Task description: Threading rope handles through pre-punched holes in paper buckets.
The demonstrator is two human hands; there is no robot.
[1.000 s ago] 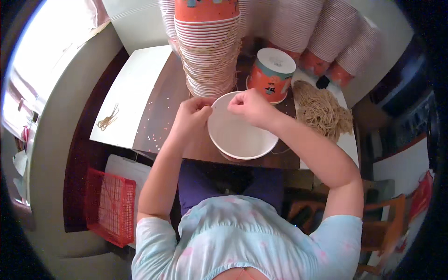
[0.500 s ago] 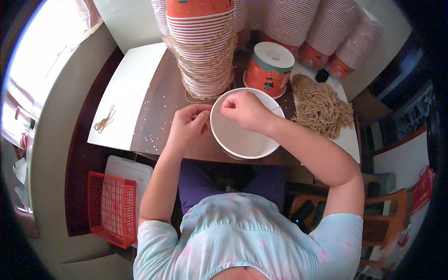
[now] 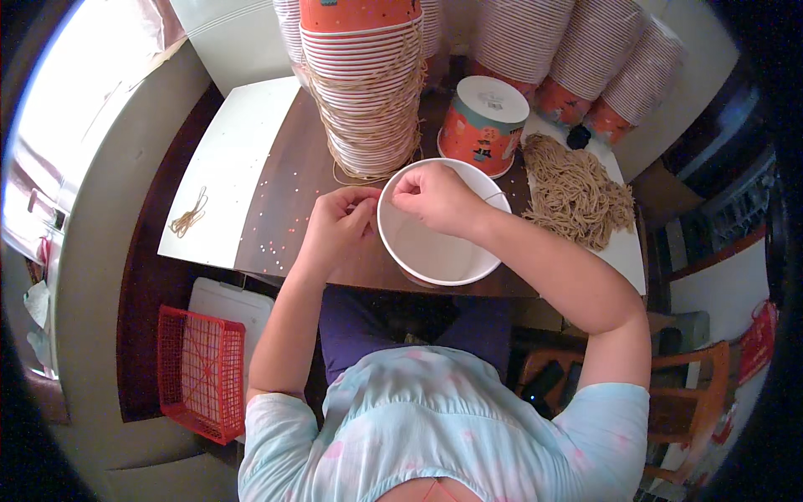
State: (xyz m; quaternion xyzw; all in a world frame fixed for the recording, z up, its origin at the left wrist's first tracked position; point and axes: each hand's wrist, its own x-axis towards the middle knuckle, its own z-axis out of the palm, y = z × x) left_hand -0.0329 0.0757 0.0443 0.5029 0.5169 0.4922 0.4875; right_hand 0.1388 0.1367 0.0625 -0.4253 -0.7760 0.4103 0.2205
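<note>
A white-lined paper bucket (image 3: 443,247) stands mouth up at the table's front edge, tilted slightly toward me. My right hand (image 3: 435,199) reaches into its mouth, thumb and fingers pinched together close to the inner left wall. Outside that same wall, my left hand (image 3: 341,222) is closed in a pinch against the rim. Whatever either pinch holds is hidden by the fingers. A short piece of thin cord (image 3: 497,195) shows at the bucket's right inner wall, beside my right wrist.
A tall stack of nested buckets (image 3: 364,109) draped with cord loops rises behind. One orange bucket (image 3: 481,130) stands upside down, left of a heap of tan cords (image 3: 577,192). Wrapped bucket stacks (image 3: 523,38) line the back. A small cord bundle (image 3: 191,216) lies left; a red basket (image 3: 201,372) sits below.
My right hand has shifted very slightly left along the inner wall, its fingers still pinched. The left hand and the bucket look almost unmoved.
</note>
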